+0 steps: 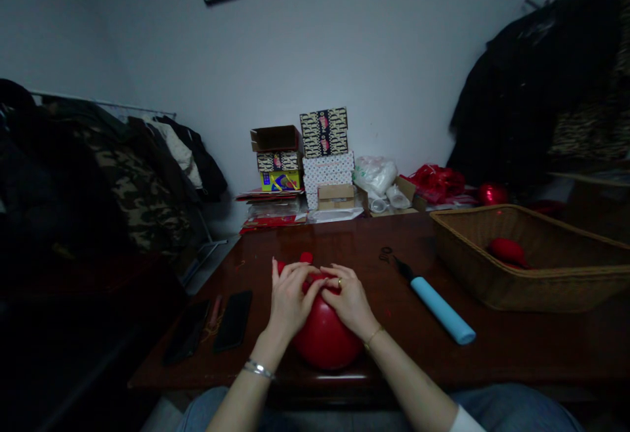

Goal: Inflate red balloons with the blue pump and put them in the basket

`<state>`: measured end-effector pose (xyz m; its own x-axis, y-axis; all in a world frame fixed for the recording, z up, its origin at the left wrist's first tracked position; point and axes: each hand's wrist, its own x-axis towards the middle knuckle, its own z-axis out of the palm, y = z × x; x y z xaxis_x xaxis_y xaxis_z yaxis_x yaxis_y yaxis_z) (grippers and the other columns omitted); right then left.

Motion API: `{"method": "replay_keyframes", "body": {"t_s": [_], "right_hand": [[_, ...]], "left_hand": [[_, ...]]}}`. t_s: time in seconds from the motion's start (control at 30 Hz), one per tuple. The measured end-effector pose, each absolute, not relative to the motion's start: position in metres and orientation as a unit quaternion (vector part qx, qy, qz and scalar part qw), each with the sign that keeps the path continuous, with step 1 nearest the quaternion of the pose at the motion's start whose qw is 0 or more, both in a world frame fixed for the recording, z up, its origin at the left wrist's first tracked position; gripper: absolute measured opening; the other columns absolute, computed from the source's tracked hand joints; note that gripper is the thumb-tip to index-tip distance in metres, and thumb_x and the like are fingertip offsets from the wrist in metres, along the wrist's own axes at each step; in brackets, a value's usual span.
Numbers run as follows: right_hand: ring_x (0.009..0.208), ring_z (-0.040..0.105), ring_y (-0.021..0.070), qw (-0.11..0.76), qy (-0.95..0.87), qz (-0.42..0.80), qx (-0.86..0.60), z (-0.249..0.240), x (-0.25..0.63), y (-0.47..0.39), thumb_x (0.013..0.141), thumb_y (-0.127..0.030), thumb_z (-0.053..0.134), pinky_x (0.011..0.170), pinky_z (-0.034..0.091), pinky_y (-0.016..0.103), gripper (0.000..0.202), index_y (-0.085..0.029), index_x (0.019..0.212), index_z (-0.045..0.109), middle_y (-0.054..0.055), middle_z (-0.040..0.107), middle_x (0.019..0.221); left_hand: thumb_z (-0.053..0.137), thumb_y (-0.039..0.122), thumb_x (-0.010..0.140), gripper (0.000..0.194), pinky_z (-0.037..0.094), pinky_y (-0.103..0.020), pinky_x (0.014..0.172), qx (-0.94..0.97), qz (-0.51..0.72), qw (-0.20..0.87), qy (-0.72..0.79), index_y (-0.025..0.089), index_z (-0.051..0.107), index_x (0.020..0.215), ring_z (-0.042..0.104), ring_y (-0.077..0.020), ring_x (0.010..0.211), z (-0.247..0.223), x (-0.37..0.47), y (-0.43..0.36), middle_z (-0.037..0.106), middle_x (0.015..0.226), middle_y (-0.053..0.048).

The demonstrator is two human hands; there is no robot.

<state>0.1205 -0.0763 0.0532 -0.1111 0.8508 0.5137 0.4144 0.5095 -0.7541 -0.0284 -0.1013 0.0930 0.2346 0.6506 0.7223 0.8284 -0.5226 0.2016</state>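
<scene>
A round red balloon sits near the table's front edge, between my forearms. My left hand bends over its top from the left, thumb and fingers closed at the balloon's neck. From the right, my right hand pinches at the same spot, its fingertips meeting those of the left. The neck itself is mostly hidden by my fingers. Just beyond the left fingers lies a small red piece, too unclear to name. A light blue hand pump with a black nozzle lies to the right of my right hand.
Scissors lie beyond the pump. A wicker basket holding a red balloon stands at the right. Two dark phones, one a black phone, lie at the left. Stacked boxes line the back wall.
</scene>
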Motion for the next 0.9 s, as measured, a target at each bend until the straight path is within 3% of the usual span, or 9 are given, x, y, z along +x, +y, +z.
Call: {"method": "replay_keyframes", "body": {"t_s": [0.27,0.43,0.63,0.9], "right_hand": [[0.122,0.041,0.0235,0.49,-0.722,0.213,-0.44,0.054,0.119,-0.083,0.074,-0.022,0.059,0.103,0.032,0.047,0.015,-0.029,0.074,0.072,-0.002,0.065,0.115],[0.125,0.038,0.0244,0.485,-0.726,0.208,-0.441,0.053,0.12,-0.084,0.072,-0.022,0.059,0.104,0.031,0.048,0.015,-0.03,0.073,0.072,-0.002,0.063,0.118],[0.129,0.034,0.0241,0.481,-0.728,0.212,-0.439,0.05,0.122,-0.082,0.071,-0.019,0.06,0.105,0.028,0.047,0.015,-0.029,0.069,0.071,-0.002,0.059,0.124],[0.132,0.03,0.0229,0.477,-0.72,0.248,-0.44,0.051,0.124,-0.081,0.07,-0.021,0.06,0.108,0.024,0.046,0.012,-0.026,0.065,0.069,-0.001,0.057,0.126]], "left_hand": [[0.056,0.028,0.085,0.015,0.017,-0.057,0.107,-0.819,-0.362,0.04,-0.444,0.029,0.07,0.09,0.053,-0.0221,0.11,0.104,-0.042,-0.091,0.07,0.1,-0.002],[0.052,0.024,0.087,0.023,0.019,-0.056,0.107,-0.875,-0.275,0.006,-0.399,0.03,0.068,0.102,0.053,-0.0206,0.111,0.104,-0.046,-0.086,0.068,0.107,-0.004],[0.054,0.022,0.086,0.023,0.012,-0.056,0.11,-0.902,-0.238,0.074,-0.352,0.031,0.067,0.104,0.053,-0.0187,0.112,0.101,-0.051,-0.083,0.069,0.104,-0.003],[0.047,0.021,0.09,0.022,0.023,-0.054,0.109,-0.905,-0.279,0.173,-0.27,0.021,0.064,0.103,0.061,-0.0164,0.1,0.097,-0.048,-0.085,0.07,0.099,-0.005]]}}
